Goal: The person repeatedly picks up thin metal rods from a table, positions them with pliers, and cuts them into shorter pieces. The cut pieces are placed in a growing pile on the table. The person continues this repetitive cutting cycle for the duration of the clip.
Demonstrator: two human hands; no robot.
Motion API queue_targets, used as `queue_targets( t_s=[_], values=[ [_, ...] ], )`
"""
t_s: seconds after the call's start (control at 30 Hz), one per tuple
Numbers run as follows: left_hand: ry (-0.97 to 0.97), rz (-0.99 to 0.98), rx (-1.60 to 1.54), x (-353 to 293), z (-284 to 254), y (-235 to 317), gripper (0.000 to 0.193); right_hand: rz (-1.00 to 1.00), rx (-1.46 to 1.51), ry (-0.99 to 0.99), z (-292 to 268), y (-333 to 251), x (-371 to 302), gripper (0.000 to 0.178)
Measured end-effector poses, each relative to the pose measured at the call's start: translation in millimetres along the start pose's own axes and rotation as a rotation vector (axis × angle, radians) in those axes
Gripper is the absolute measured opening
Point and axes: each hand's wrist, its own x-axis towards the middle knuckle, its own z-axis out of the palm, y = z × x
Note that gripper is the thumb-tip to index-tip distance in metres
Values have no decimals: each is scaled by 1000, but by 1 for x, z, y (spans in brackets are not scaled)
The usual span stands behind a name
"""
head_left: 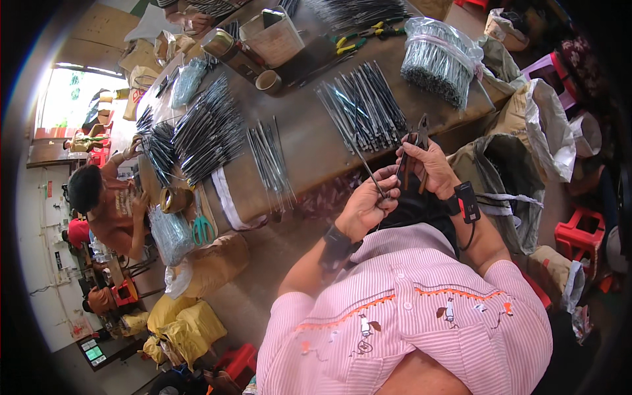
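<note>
My right hand [429, 162] is closed around a pair of pliers [422, 129], jaws pointing up and handles hanging below the palm. My left hand [370, 205] pinches a thin dark rod [368, 168] that slants up toward the table. The two hands are close together in front of my chest, just off the table's near edge. Their fingertips nearly meet around another slim dark piece, and I cannot tell which hand holds it. Beyond them, a row of thin dark and silvery rods [365, 108] lies on the brown table [309, 141].
A smaller bunch of rods [268, 161] and a large pile [209, 131] lie to the left. A plastic-wrapped bundle [438, 59] sits far right, near yellow-handled pliers [349, 46]. A cup [268, 81] stands mid-table. Another person [115, 204] works at the left end. Sacks [503, 178] stand at right.
</note>
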Motion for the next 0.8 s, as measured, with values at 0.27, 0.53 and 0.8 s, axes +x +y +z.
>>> queue_targets(
  t_s=[0.27, 0.53, 0.8],
  values=[
    [-20, 29, 49, 0, 4, -6, 16, -87, -48, -57, 4, -7, -5, 18],
    [17, 232, 351, 2, 11, -8, 9, 49, 295, 106, -9, -13, -18, 28],
    [170, 759, 913, -2, 19, -9, 12, 326, 393, -161, -19, -24, -58, 32]
  ],
)
